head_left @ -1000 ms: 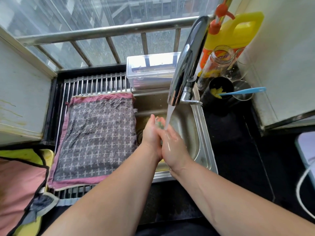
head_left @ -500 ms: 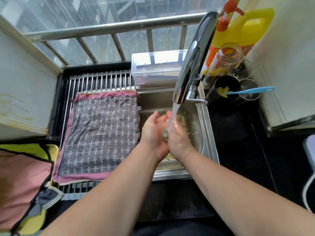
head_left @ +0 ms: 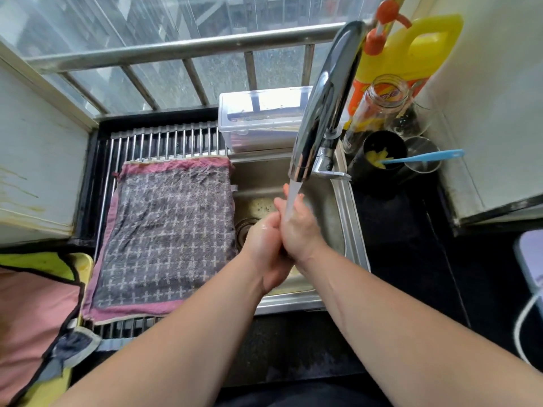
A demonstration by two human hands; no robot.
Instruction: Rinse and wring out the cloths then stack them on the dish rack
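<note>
The left hand (head_left: 264, 245) and right hand (head_left: 301, 230) are being pressed together under the water stream (head_left: 292, 198); contents cannot be told. To their left, the checked cloth (head_left: 167, 233) is being supported flat by the dish rack (head_left: 164, 139): probably soft, water-heavy, grippable at its hem.

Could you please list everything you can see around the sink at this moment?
grey cross-patterned cloth with pink border: one, grey and pink, flat on the rack
metal roll-up dish rack: one, silver, left of the sink
stainless steel sink: one, silver, centre
chrome faucet: one, silver, running water onto the hands
clear plastic lidded box: one, transparent, behind the sink
yellow plastic jug with orange pump: one, back right
clear glass jar: one, before the jug
black cup: one, holds a blue-handled tool
pink and yellow fabric: pile, lower left
left hand, right hand: pressed together under the stream
</note>
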